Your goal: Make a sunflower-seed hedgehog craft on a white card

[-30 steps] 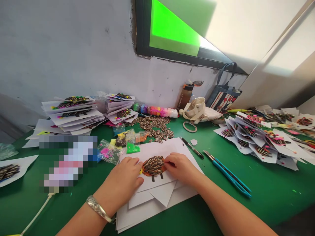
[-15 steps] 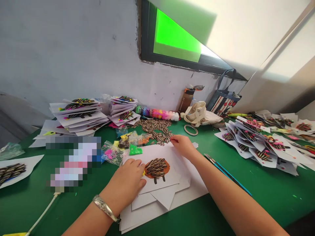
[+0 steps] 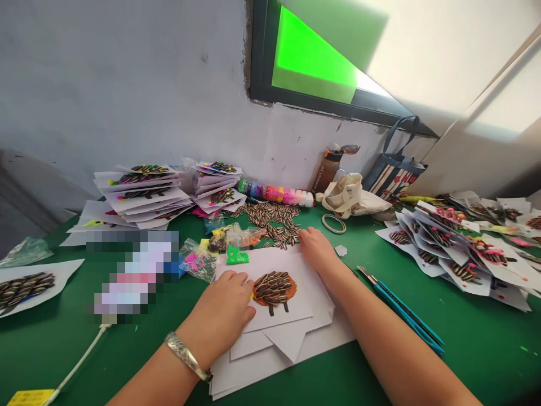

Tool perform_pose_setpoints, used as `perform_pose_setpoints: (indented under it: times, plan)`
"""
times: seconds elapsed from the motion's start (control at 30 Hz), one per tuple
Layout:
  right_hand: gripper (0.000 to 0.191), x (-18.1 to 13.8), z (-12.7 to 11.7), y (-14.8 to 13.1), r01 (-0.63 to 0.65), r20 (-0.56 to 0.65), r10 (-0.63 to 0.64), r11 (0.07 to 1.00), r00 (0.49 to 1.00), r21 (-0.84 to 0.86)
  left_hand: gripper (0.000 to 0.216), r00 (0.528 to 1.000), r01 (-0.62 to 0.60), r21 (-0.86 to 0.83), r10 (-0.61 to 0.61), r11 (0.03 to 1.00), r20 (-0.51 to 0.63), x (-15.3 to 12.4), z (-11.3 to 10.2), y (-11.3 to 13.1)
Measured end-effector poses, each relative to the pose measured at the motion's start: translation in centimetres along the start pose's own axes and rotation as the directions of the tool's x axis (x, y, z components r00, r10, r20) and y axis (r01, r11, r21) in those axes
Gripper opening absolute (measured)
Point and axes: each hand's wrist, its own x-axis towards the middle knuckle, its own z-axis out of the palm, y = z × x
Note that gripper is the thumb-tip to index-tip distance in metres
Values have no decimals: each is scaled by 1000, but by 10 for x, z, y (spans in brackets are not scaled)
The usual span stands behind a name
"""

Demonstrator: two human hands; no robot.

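My left hand, with a silver bracelet at the wrist, lies on a white paper sheet, fingers slightly spread and holding nothing. Beside its fingertips is a picture made of sunflower seeds set on a round orange-brown base, with two dark legs and a bit of yellow at the left. More white sheets lie under this one. My right hand is at the near right edge of a pile of loose sunflower seeds. Its fingers are pinched together, and whatever is between them is hidden.
Stacks of finished seed pictures stand at left and right. Small bags of coloured clay sit left of the papers. A tape roll, blue cutters, a bottle and a blurred-out object with a cable are around.
My view has turned slightly left, so things appear shifted right. My right hand stays by the seeds, with its wrist and fingers turned somewhat. My left hand stays on the paper.
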Motion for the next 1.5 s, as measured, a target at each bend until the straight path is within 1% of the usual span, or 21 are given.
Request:
perform_pose_setpoints:
  times: [0.07, 0.13, 0.2, 0.27, 0.3, 0.37, 0.43, 0.6, 0.8, 0.93, 1.07, 1.23, 1.5]
  plan:
    - [24, -13, -11, -3, -20, -35, 20, 1000, 999, 14, 34, 1000, 4, 0, -4, 1000, 9, 0, -1, 0]
    - [25, -34, -23, -7, -18, -56, 22, 998, 998, 65, 34, 1000, 2, 1, -2, 1000, 13, 0, -2, 1]
    - [20, -60, -30, -13, 39, -63, -21, 952, 998, 303, 34, 1000, -4, 7, 4, 1000, 12, 0, -2, 1]
    - [17, -83, -30, -20, 48, -2, -54, 877, 999, 478, 33, 1000, -7, 14, 7, 1000, 11, 0, -3, 1]
    - [17, -92, -27, -24, 28, 40, -58, 848, 998, 529, 33, 1000, -5, 16, 5, 1000, 11, 0, -3, 1]
    - [20, -102, -21, -32, 3, 110, -85, 806, 990, 592, 32, 1000, 2, 10, -2, 1000, 13, 1, -3, 1]
    - [21, -103, -15, -37, -18, 150, -95, 785, 984, 619, 32, 1000, 10, -2, -10, 1000, 14, 1, -4, 2]
    - [18, -97, -14, -39, -2, 144, -103, 805, 984, 593, 31, 1000, 4, -11, -4, 1000, 10, 0, -3, 2]
    - [25, -99, -16, -36, 31, 133, -134, 808, 982, 589, 31, 1000, 7, -23, -6, 1000, 9, 0, -3, 1]
    - [25, -100, -15, -36, 53, 129, -145, 839, 981, 541, 29, 1000, 12, -24, -12, 1000, 2, 0, -1, 0]
    - [23, -101, -14, -36, 83, 99, -148, 872, 984, 482, 30, 1000, 0, -10, 0, 1000, -1, 0, -1, 0]
    - [24, -100, -13, -37, 94, 132, -166, 898, 977, 430, 28, 1000, 2, -10, -2, 1000, 1, 1, -2, 1]
    - [23, -100, -9, -41, 161, 117, -229, 894, 966, 419, 31, 1000, -4, 2, 4, 1000, 17, 1, -3, 2]
